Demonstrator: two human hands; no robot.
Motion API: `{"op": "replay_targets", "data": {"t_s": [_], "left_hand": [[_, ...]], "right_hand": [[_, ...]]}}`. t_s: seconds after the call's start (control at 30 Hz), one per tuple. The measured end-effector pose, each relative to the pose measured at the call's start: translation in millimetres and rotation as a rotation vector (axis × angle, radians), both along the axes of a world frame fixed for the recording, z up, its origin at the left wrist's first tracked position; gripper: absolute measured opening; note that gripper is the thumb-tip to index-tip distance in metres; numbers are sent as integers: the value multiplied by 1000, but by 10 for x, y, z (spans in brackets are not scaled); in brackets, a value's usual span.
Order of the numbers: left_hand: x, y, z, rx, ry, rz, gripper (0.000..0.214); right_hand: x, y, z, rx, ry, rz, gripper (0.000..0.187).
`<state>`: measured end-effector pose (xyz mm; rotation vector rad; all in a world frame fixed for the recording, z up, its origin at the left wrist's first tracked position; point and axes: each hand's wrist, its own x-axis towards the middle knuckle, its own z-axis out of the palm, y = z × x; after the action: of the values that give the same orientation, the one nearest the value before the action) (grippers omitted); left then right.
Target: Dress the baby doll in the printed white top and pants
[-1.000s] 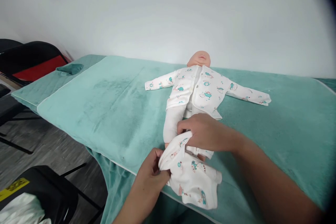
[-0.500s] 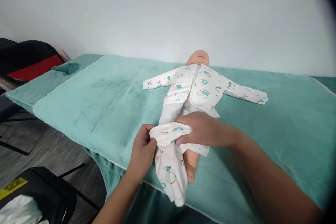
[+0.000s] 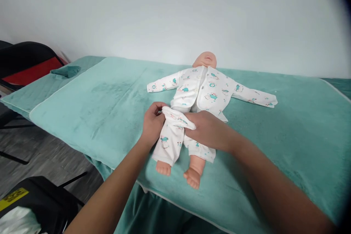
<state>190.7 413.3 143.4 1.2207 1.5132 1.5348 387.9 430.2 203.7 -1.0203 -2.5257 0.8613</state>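
Observation:
A baby doll (image 3: 205, 59) lies on its back, wearing a white printed jacket (image 3: 212, 87) that hangs partly open at the front. White printed baby pants (image 3: 172, 139) cover both its legs, and two bare feet stick out of the leg ends. My left hand (image 3: 154, 122) pinches the waistband at its left side. On the other side, my right hand (image 3: 207, 129) grips the bunched waistband near the doll's middle; some of its fingers are hidden by the cloth.
The doll rests on a padded table with a green cover (image 3: 109, 102), against a white wall (image 3: 175, 18). At the left stand a black chair (image 3: 30, 58) with a red part and another black chair (image 3: 46, 197) with white cloth on it.
Both hands have drawn the pants up toward the doll's waist. The foot on the left, covered before, now shows out of the leg end.

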Motion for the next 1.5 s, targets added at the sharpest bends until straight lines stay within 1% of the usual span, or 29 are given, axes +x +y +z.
{"op": "replay_targets", "data": {"t_s": [0.1, 0.2, 0.27, 0.33, 0.37, 0.43, 0.47, 0.53, 0.6, 0.63, 0.67, 0.73, 0.77, 0.83, 0.9, 0.97, 1.07, 1.1, 1.13, 1.2, 1.23, 1.3, 1.33, 1.37, 1.43, 1.5], "left_hand": [[45, 121, -5, 43, 23, -8, 19], [48, 99, -25, 18, -14, -28, 17], [11, 48, -43, -7, -80, -56, 20], [-53, 18, -50, 6, -203, -108, 21], [-89, 18, -42, 18, -278, -131, 21], [-152, 48, 10, 12, -383, -153, 17], [-172, 75, 57, -6, -382, -151, 16], [-180, 140, 190, -34, -267, -150, 17], [-137, 206, 342, -52, -79, -197, 21], [-98, 238, 409, -64, 23, -240, 24], [-50, 268, 463, -77, 134, -289, 29], [66, 317, 516, -92, 381, -362, 45], [130, 334, 515, -85, 500, -364, 53], [257, 347, 476, -64, 688, -303, 63], [371, 331, 431, -48, 809, -206, 61], [454, 303, 419, -15, 910, -123, 50], [471, 304, 469, 35, 990, -21, 23], [435, 329, 488, 32, 967, 17, 15], [376, 367, 499, 18, 911, 62, 11], [193, 471, 478, -29, 699, 165, 17], [77, 527, 440, -59, 561, 209, 18], [-171, 620, 312, -110, 312, 281, 15], [-287, 650, 227, -137, 284, 314, 15], [-388, 668, 135, -150, 340, 365, 14], [-530, 677, -44, -133, 556, 417, 10], [-596, 671, -181, -73, 722, 426, 9]], "right_hand": [[-24, 13, -12, -43, 40, -64, 12], [-43, 14, -21, -82, 87, -109, 13], [-32, 19, -7, -91, 113, -106, 13], [14, 37, 23, -121, 163, -87, 11], [51, 51, 40, -144, 201, -86, 15], [151, 87, 63, -159, 304, -142, 25], [208, 108, 64, -127, 361, -215, 29], [316, 153, 40, 40, 446, -420, 31], [384, 195, -14, 264, 429, -578, 25], [395, 211, -49, 355, 375, -603, 23], [389, 221, -84, 420, 301, -585, 23], [339, 223, -149, 492, 132, -492, 26], [304, 215, -174, 509, 56, -454, 26], [235, 188, -205, 530, -49, -426, 20], [190, 162, -220, 542, -83, -443, 13], [176, 152, -228, 553, -69, -455, 15], [215, 193, -226, 516, 38, -498, 21], [247, 222, -216, 482, 101, -532, 22], [292, 257, -198, 446, 172, -578, 22], [420, 338, -146, 398, 328, -701, 23], [504, 377, -120, 390, 400, -772, 24], [701, 431, -94, 390, 521, -917, 22], [807, 440, -103, 376, 576, -988, 21], [915, 432, -131, 341, 625, -1052, 19], [1121, 365, -230, 227, 674, -1173, 17], [1292, 248, -357, 116, 590, -1263, 16]]}}
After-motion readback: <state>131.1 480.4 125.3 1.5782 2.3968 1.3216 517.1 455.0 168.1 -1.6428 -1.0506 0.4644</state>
